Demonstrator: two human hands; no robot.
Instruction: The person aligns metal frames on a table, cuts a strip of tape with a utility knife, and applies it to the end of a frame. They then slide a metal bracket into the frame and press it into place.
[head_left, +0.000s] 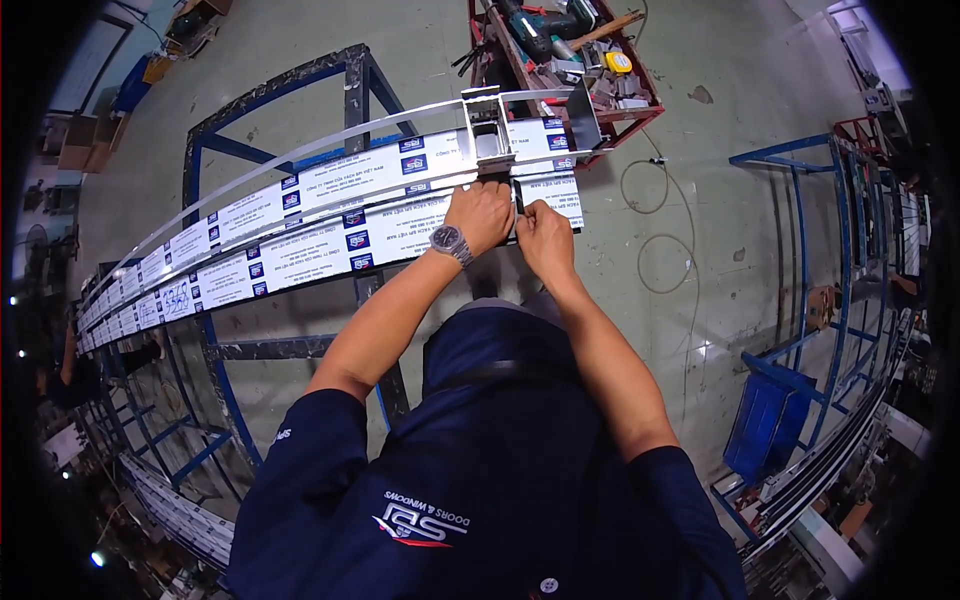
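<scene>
Long aluminium profiles wrapped in white printed film run from the far left to in front of me. A metal bracket-like frame stands upright on them near their right end. My left hand, with a wristwatch, rests on the near profile just below the bracket, its fingers curled closed. Close beside it, my right hand is closed, thumb and fingers pinched at the profile's near edge. A thin dark strip shows between the two hands. What the fingers grip is hidden.
A blue metal stand supports the profiles. Behind their right end is a red tool cart with drills, a hammer and a yellow tape measure. A thin hose loops on the floor. Blue racks stand at right.
</scene>
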